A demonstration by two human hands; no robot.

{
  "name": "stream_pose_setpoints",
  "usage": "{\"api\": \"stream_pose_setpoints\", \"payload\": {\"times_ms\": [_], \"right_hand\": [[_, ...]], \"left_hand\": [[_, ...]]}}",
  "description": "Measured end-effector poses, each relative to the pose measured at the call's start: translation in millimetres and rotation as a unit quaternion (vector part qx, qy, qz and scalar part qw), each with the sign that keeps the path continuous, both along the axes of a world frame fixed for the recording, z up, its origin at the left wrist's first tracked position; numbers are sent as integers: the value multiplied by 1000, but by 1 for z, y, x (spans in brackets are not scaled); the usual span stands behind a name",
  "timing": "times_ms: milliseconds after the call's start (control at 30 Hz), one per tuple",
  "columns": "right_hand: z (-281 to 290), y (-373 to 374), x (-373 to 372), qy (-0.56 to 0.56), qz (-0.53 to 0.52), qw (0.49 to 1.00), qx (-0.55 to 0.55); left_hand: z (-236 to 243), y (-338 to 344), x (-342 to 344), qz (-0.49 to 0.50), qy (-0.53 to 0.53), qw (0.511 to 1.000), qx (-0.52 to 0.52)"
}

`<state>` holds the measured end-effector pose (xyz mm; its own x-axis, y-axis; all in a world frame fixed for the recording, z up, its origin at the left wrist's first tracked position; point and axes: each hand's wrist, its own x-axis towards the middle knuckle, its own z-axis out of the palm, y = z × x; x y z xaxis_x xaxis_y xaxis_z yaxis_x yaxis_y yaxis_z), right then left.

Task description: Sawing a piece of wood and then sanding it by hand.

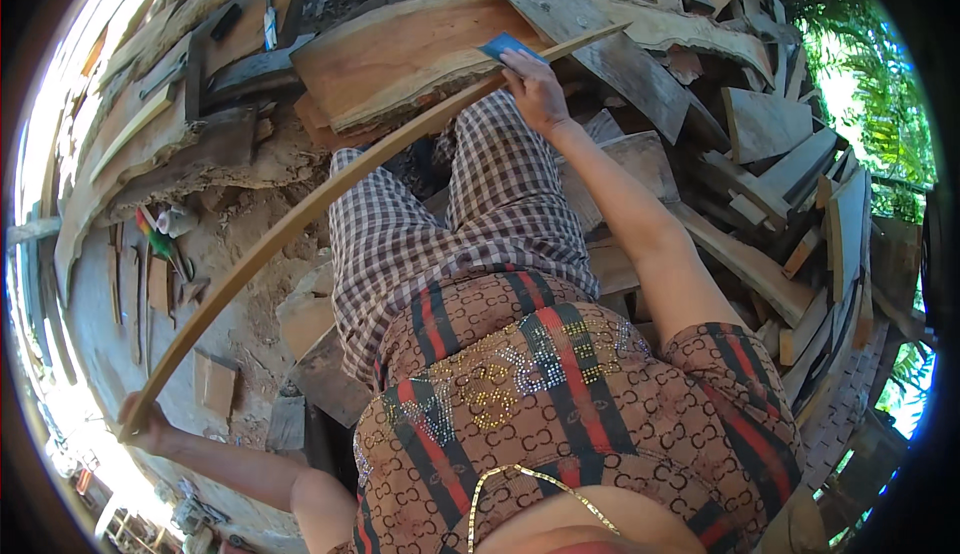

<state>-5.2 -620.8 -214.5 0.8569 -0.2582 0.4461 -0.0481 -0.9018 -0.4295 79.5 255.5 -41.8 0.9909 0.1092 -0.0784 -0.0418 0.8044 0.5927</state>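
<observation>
A long, narrow wooden strip (298, 216) runs slantwise across my lap, from the lower left to the upper middle. Its near-left end is in my left hand (147, 424), whose fingers are closed round it. Toward the far end, my right hand (537, 94) presses a small blue sheet of sandpaper (508, 46) against the strip. Part of the sheet is hidden beneath the fingers. Past my right hand, the strip's bare tip sticks out over the boards.
In front of my knees lies a broad rough-edged plank (400, 49). A grey board (590, 44) leans across the pile behind it. Offcuts (770, 119) are heaped on the right. On the left, a small wood block (215, 384) rests on the dusty ground.
</observation>
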Motion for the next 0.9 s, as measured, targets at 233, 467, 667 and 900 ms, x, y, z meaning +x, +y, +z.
{"api": "stream_pose_setpoints", "payload": {"times_ms": [233, 467, 667, 900], "right_hand": [[-27, -15, -27, 108, -14, 994, 0], [-42, -7, -45, 118, -43, 992, 30], [-42, -2, -44, 111, -46, 991, 64], [-39, 7, -47, 98, -71, 989, 88]], "left_hand": [[-90, -43, -16, 220, 117, 967, -56], [-152, -185, -80, 327, 170, 928, -51], [-133, -366, -90, 53, 202, 978, 20], [-141, -448, -12, -19, 213, 977, 9]]}}
